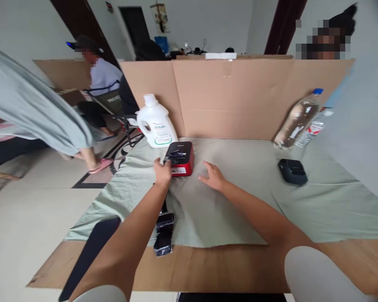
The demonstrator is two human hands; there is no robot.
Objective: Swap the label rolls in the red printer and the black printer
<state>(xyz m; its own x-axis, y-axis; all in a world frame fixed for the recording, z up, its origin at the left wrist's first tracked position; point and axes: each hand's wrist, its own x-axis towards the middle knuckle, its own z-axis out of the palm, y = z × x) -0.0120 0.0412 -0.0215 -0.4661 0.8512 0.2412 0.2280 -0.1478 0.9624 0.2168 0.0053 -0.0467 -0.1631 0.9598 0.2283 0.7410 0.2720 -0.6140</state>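
A red box-shaped device with a black top (180,151), which looks like a small label printer, sits on the green cloth (239,218). My left hand (163,171) is at its left side, thumb and fingers apart; whether it touches the device I cannot tell. To the right of the device, my right hand (213,177) hovers apart from it, fingers spread and holding nothing. Below my left hand lies a black plastic-wrapped bundle (164,235), partly over the cloth's front edge. A smaller black device (292,172) rests farther right.
A white jug (157,123) stands behind the red device. Cardboard panels (233,92) wall off the back. Two clear bottles, a large one (297,121) and a small one (311,131), lean at back right. A dark flat panel (91,253) lies left. People are beyond the table.
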